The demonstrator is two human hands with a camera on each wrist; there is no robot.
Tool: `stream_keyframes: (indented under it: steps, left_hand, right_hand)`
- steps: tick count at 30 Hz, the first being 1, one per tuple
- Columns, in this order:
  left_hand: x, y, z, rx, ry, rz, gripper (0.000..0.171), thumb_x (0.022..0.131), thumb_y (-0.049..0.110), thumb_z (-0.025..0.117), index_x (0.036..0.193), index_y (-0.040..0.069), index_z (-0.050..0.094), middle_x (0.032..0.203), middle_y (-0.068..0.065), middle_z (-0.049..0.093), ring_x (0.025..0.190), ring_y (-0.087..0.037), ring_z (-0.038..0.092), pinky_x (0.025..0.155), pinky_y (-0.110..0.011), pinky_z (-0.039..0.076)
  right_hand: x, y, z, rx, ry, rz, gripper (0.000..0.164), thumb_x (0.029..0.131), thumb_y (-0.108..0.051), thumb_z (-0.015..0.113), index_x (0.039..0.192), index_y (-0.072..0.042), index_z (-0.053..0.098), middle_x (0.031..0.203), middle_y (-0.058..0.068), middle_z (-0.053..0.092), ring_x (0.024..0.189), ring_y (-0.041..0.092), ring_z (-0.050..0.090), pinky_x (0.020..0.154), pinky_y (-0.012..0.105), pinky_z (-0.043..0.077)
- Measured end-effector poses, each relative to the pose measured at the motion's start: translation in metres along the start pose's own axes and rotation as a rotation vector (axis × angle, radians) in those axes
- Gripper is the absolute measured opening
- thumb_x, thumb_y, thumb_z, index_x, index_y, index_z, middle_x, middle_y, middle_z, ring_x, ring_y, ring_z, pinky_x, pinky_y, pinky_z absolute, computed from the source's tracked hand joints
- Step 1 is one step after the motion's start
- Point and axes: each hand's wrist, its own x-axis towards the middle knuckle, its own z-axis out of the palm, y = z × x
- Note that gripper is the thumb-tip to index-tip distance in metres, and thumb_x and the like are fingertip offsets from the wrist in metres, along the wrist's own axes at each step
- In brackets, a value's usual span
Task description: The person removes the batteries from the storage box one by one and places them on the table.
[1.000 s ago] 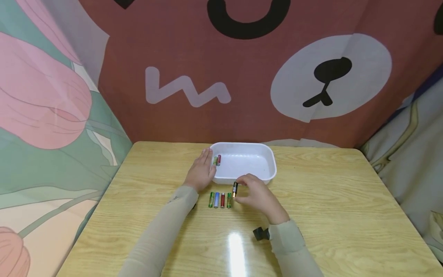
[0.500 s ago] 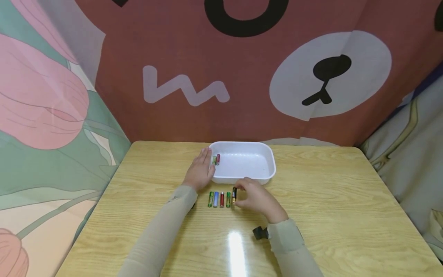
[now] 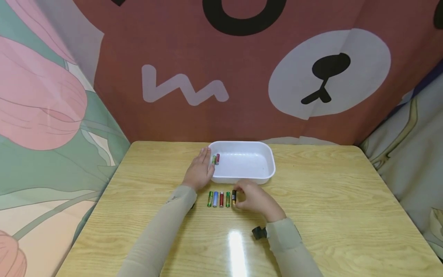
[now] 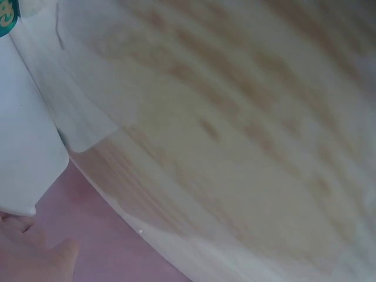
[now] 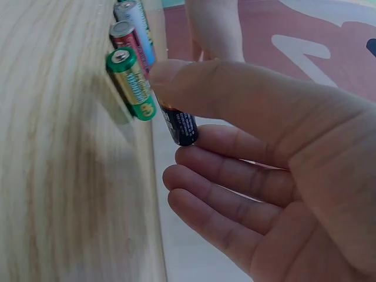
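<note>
My right hand pinches a black battery with a copper end between thumb and finger; the right wrist view shows its black end past the thumb, the other fingers loosely bent. It is at the right end of a row on the table: a green battery, a blue one, a red one and a green-and-gold one. My left hand rests with straight fingers along the left side of a white tray. Inside the tray lie a green battery and a red battery.
The tray stands near the back edge of the wooden table, close to a brown printed cloth. A black object shows beside my right cuff. Flower-patterned cloth hangs at the left.
My right hand has lowered the black battery toward the near side, bringing it level with the row's right end. My left hand has stayed at the tray; the head view has shifted slightly.
</note>
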Motion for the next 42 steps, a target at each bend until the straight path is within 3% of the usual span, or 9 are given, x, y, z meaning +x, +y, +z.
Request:
stream_keyframes:
  steps: [7, 17, 42]
  left_hand:
    - [0.000, 0.001, -0.001, -0.016, 0.009, 0.001, 0.065, 0.107, 0.031, 0.038, 0.161, 0.000, 0.018, 0.168, -0.015, 0.016, 0.155, -0.029, 0.013, 0.124, -0.049, 0.022]
    - [0.001, 0.000, 0.001, -0.014, 0.016, 0.005, 0.065, 0.107, 0.030, 0.038, 0.160, -0.001, 0.019, 0.168, -0.015, 0.016, 0.155, -0.029, 0.014, 0.124, -0.049, 0.023]
    - [0.000, -0.002, 0.002, -0.014, 0.026, 0.010, 0.065, 0.107, 0.030, 0.038, 0.160, -0.001, 0.019, 0.168, -0.015, 0.017, 0.155, -0.029, 0.014, 0.124, -0.049, 0.023]
  right_hand:
    - [0.001, 0.004, 0.005, -0.008, -0.021, 0.039, 0.045, 0.073, -0.012, 0.091, 0.112, -0.003, 0.070, 0.108, 0.005, 0.067, 0.104, 0.023, 0.061, 0.099, 0.043, 0.052]
    - [0.001, 0.006, 0.008, 0.003, -0.033, 0.075, 0.047, 0.074, -0.013, 0.091, 0.114, -0.002, 0.069, 0.108, 0.004, 0.065, 0.101, 0.019, 0.059, 0.097, 0.041, 0.052]
    - [0.002, 0.007, 0.013, 0.025, -0.012, 0.091, 0.045, 0.072, -0.010, 0.092, 0.111, -0.003, 0.070, 0.106, 0.005, 0.066, 0.100, 0.020, 0.060, 0.096, 0.042, 0.052]
